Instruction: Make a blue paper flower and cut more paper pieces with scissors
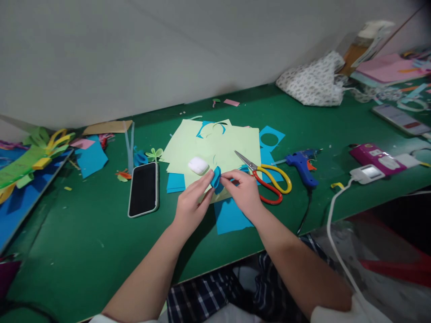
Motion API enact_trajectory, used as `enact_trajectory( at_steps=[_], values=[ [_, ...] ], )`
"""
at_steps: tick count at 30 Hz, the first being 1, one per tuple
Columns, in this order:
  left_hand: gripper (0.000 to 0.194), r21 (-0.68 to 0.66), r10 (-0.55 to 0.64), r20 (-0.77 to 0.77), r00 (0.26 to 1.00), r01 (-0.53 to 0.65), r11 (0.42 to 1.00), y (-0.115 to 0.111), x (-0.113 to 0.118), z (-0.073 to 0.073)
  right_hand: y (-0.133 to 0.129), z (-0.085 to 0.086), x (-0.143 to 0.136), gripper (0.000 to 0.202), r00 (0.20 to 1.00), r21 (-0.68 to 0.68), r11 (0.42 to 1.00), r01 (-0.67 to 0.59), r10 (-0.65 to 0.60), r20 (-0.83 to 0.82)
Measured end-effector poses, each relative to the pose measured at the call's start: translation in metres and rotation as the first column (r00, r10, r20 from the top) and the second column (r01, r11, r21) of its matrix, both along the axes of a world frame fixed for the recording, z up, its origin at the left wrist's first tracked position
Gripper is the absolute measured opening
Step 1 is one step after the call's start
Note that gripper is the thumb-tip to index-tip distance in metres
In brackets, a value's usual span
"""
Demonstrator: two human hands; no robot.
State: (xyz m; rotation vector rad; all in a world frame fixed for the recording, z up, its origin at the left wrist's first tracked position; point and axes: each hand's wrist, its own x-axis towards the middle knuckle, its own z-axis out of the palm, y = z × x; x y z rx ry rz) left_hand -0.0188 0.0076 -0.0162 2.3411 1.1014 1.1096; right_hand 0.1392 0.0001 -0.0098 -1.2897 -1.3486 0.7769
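Between both hands is a small curled piece of blue paper (216, 177), raised over pale green sheets (232, 139). My left hand (193, 199) pinches its left side between thumb and fingers. From the right, my right hand (243, 190) has its thumb and fingertips closed on the paper's edge. Beside my left hand lies a white rounded case (198, 165). Scissors (269, 177) with yellow and red handles rest just right of my right hand, blades partly apart. Under my wrists a blue sheet (232, 217) sticks out.
A phone (143, 189) lies to the left, near a green paper flower (154, 154). On the right are a blue glue gun (302, 166) with a cord, a purple power bank (377, 158) and a white cable (332, 220). A patterned cloth bag (313, 80) sits against the wall.
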Motion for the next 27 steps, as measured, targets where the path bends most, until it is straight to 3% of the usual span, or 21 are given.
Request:
enact_trajectory(
  at_steps=[3, 14, 22, 27],
  values=[
    [0.051, -0.049, -0.050, -0.001, 0.999, 0.050, 0.998, -0.0012, 0.0010, 0.0004, 0.0011, 0.0012, 0.0009, 0.010, 0.998, -0.049, 0.999, 0.011, -0.015, -0.065],
    [0.051, -0.162, -0.054, -0.031, 0.998, 0.048, 0.986, -0.0011, -0.0011, -0.0006, 0.0063, 0.0027, 0.0048, 0.014, 0.970, -0.181, 0.983, 0.033, -0.075, -0.232],
    [0.049, -0.222, -0.048, -0.023, 0.999, 0.042, 0.974, -0.0032, 0.0007, -0.0014, 0.0075, 0.0034, 0.0063, 0.018, 0.967, -0.189, 0.981, 0.045, -0.089, -0.237],
    [0.048, -0.296, 0.099, 0.042, 0.994, -0.083, 0.952, 0.0002, 0.0005, -0.0005, 0.0065, 0.0009, 0.0060, 0.013, 0.995, -0.115, 0.992, 0.051, -0.060, -0.075]
  ],
)
